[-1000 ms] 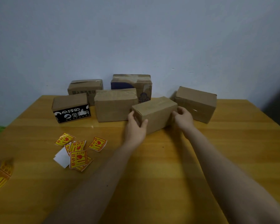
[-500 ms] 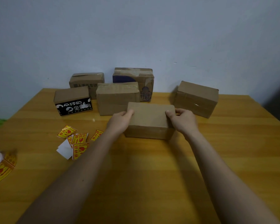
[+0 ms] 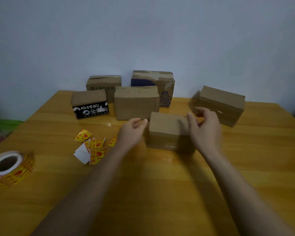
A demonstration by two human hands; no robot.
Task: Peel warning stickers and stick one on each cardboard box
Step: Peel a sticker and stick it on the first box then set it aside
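On the yellow wooden counter (image 3: 160, 193), a plain cardboard box (image 3: 167, 132) is sitting near the middle, and everything else is lying around it. Just left of this box, the left hand (image 3: 131, 132) is hovering with its fingers (image 3: 144, 121) loosely curled and holding nothing, the tips close to the box's left edge but seemingly not touching it. Over the box's right end, the right hand (image 3: 205, 129) is hanging blurred, its fingers (image 3: 191, 116) relaxed and spread, gripping nothing. Behind the box, a second plain box (image 3: 136, 103) is standing almost against its far left corner. Further behind and left, a box with a black printed side (image 3: 89, 104) is resting, with a box bearing printed characters (image 3: 103, 85) behind that. Behind the second plain box, a taped box with a dark blue patch (image 3: 153, 80) is standing by the wall. Behind and right of the middle box, a larger angled box (image 3: 223, 104) is sitting apart. Left of the middle box, loose yellow and red warning stickers (image 3: 95, 145) are lying in a small heap with a white backing piece (image 3: 82, 153). Far left of it, a sticker roll (image 3: 8, 167) is resting at the counter's edge.
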